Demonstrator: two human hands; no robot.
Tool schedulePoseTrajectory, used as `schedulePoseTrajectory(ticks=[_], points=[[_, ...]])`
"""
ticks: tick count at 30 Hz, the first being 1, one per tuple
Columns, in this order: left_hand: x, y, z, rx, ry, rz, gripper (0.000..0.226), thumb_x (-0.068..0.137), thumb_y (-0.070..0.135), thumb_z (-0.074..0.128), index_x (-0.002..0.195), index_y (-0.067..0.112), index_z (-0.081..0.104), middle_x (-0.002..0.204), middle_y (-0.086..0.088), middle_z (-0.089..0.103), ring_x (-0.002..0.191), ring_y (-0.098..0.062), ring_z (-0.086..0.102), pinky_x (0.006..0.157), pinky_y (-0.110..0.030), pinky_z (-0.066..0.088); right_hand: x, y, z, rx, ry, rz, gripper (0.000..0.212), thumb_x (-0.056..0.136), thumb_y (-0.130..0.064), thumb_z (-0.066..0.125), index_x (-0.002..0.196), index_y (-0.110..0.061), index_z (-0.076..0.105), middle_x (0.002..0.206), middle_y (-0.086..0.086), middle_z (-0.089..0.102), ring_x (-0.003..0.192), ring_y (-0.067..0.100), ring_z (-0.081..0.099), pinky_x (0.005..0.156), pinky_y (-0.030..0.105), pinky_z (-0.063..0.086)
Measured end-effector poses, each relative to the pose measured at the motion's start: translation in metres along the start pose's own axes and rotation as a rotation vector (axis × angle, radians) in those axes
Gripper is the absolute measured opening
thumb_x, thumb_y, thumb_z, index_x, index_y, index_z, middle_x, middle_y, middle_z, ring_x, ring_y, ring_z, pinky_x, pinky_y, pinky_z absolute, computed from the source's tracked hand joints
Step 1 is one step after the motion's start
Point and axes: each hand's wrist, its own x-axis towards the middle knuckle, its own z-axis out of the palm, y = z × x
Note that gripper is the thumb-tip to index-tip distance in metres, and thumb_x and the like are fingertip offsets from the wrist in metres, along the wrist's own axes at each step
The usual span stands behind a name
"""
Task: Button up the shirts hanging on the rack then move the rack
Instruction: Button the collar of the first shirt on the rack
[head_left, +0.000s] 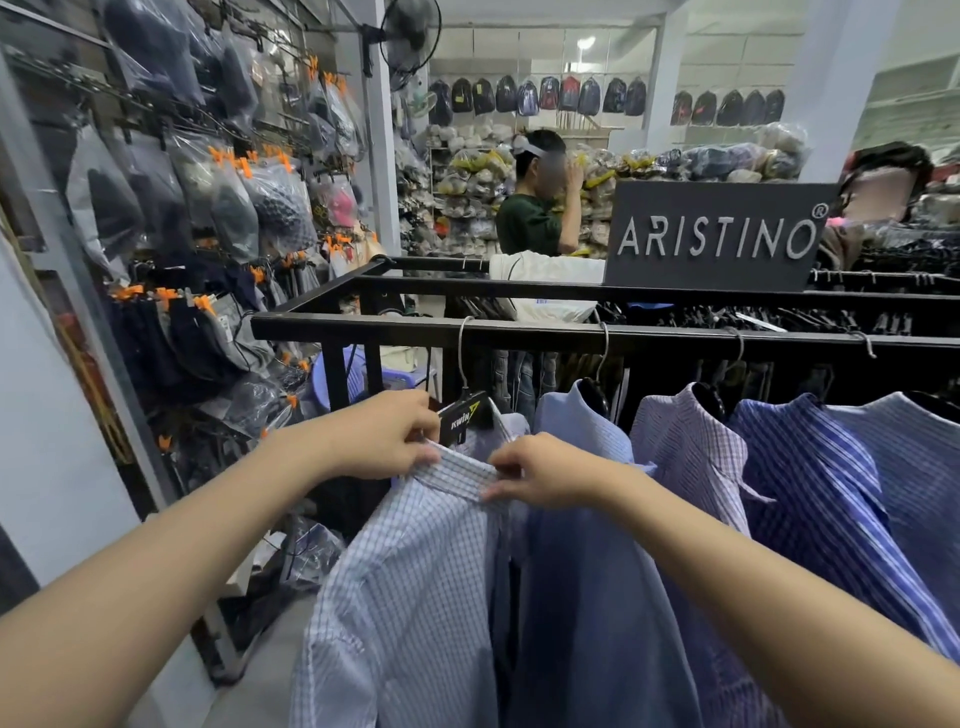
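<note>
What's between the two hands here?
In the head view, the checked shirt's collar spans the gap; the left hand and right hand each pinch one end of it.

The rack (571, 336) is black-painted metal with a dull sheen; the hanger hooks (604, 345) over it are bright bare wire. At its left end, the checked shirt (415, 571) is fine matt woven cloth on a glossy black plastic hanger (467, 418). The wall bags (234, 200) are shiny clear plastic.
</note>
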Motion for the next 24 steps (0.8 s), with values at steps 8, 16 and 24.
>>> schedulePoseTrajectory(ticks=[8,16,24], points=[[0.004,0.017,0.002,0.103,-0.016,0.045,0.036,0.076,0.056,0.069,0.065,0.023,0.057,0.083,0.01,0.036,0.08,-0.01,0.044,0.068,-0.028,0.04,0.003,-0.015,-0.005,0.111,0.078,-0.078,0.049,0.081,-0.043,0.076,0.057,-0.018,0.041,0.054,-0.004,0.034,0.053,0.012,0.028,0.051,0.029,0.022],[0.002,0.011,-0.003,0.052,0.02,-0.005,0.041,0.073,0.058,0.07,0.067,0.019,0.063,0.087,0.004,0.042,0.081,-0.013,0.047,0.069,-0.025,0.042,-0.005,-0.005,-0.021,0.039,-0.083,-0.008,0.038,0.076,-0.038,0.081,0.057,-0.025,0.051,0.052,-0.007,0.041,0.05,0.007,0.036,0.052,0.024,0.03],[0.002,0.003,-0.014,0.193,-0.127,-0.006,0.039,0.065,0.061,0.074,0.09,0.034,0.063,0.085,0.013,0.037,0.084,-0.01,0.041,0.071,-0.025,0.036,-0.006,0.002,-0.025,0.04,-0.07,0.01,0.046,0.08,-0.023,0.08,0.052,-0.024,0.044,0.044,-0.006,0.041,0.045,0.008,0.037,0.048,0.019,0.027]])
